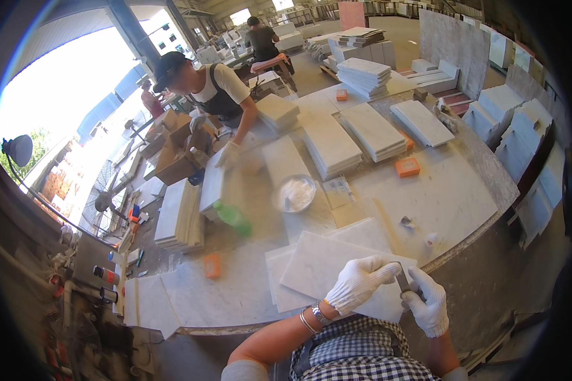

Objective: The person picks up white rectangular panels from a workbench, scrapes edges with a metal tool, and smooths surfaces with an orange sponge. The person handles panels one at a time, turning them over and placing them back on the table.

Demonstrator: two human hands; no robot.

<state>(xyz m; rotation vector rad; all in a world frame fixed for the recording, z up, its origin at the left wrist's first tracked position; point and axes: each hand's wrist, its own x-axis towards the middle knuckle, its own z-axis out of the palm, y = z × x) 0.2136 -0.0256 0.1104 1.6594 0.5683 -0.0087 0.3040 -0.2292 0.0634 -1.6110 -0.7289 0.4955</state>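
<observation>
Two-handed: gripping small dark bar (401, 279) with left fingers (384, 271) and right fingers (422, 279), apparently for steadiness, white slabs (318, 265) left of fingers.

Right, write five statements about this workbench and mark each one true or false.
1. The left hand and right hand are gloved. True.
2. The left wrist is bare. False: it bears a silvery watch.
3. The bowl holds something white. True.
4. The small dark bar lies in the bowl. False: the left hand grips it, with the right hand close by.
5. The blurred green object is left of the bowl in the picture. True.
</observation>
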